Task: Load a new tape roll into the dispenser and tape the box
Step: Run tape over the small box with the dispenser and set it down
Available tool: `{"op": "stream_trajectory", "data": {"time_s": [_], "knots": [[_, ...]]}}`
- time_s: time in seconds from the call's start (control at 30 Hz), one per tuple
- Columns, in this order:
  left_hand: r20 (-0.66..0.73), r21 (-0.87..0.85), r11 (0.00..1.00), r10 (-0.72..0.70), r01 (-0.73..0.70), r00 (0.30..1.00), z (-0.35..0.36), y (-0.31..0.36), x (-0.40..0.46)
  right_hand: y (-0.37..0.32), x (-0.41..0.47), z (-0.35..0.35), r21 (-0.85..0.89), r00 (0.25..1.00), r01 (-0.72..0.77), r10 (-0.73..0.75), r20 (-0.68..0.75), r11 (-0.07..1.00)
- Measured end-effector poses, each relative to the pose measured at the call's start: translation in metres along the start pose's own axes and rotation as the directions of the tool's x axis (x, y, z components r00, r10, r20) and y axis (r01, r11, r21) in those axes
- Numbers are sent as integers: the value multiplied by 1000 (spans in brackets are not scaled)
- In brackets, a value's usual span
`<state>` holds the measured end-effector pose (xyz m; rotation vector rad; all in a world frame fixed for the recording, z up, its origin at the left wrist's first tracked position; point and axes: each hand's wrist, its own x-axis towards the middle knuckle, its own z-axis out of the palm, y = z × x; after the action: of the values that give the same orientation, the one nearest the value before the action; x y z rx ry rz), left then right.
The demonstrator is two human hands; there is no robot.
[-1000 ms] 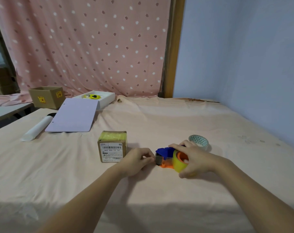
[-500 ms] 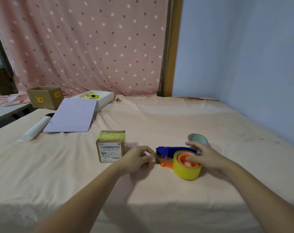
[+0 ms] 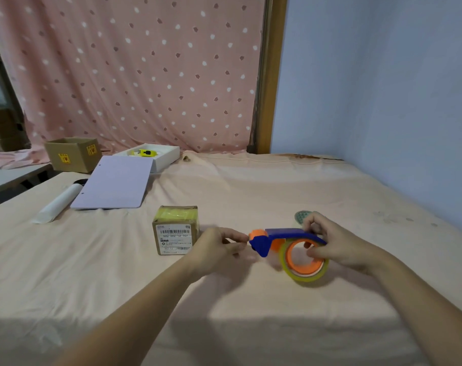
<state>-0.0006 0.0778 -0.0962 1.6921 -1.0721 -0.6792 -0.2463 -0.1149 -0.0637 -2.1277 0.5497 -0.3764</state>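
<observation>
A blue and orange tape dispenser (image 3: 282, 237) is held just above the peach cloth, with a yellowish tape roll (image 3: 307, 276) seated on its orange hub. My right hand (image 3: 332, 245) grips the dispenser at the handle and hub. My left hand (image 3: 219, 249) pinches at the dispenser's front end by the orange roller; whether tape is between the fingers is too small to tell. A small brown cardboard box (image 3: 175, 229) with a barcode label and yellow tape on top stands left of my left hand.
A patterned tape roll (image 3: 302, 215) lies behind my right hand. At the back left are a lilac board (image 3: 116, 182), a white paper roll (image 3: 59, 203), a white tray (image 3: 169, 154) with a yellow item, and an open carton (image 3: 72, 153). A blue wall runs along the right.
The dispenser has been lifted off the cloth and turned so the roll faces me. My right hand shifted to the handle and hub; my left hand stayed at the front end.
</observation>
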Motion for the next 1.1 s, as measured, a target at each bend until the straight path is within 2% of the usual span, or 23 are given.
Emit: {"op": "stream_trajectory", "data": {"time_s": [0.17, 0.33, 0.47, 0.63, 0.8, 0.93, 1.1], "knots": [[-5, 0, 994, 111, -111, 994, -13, 28, -10, -35, -8, -9, -181, 995, 92, -95, -10, 979], [-254, -164, 969, 139, -185, 957, -33, 64, -12, -94, -11, 0, -230, 984, 168, -179, -24, 958], [-357, -249, 951, 85, -182, 930, -66, 70, -5, -125, 9, 21, -162, 963, 233, -251, -96, 959], [-357, -442, 890, -63, -108, 932, -115, 70, -6, -159, 49, 44, -132, 928, 324, -342, -149, 937], [-390, -398, 916, -121, -48, 913, -155, 54, -10, -192, 86, 63, -150, 911, 397, -409, -60, 906], [-455, -337, 941, -160, -4, 876, -174, 37, -12, -209, 109, 81, -124, 917, 397, -387, 99, 909], [-490, -286, 957, -181, 39, 853, -180, 26, -9, -215, 123, 88, -209, 909, 408, -376, 178, 889]]}}
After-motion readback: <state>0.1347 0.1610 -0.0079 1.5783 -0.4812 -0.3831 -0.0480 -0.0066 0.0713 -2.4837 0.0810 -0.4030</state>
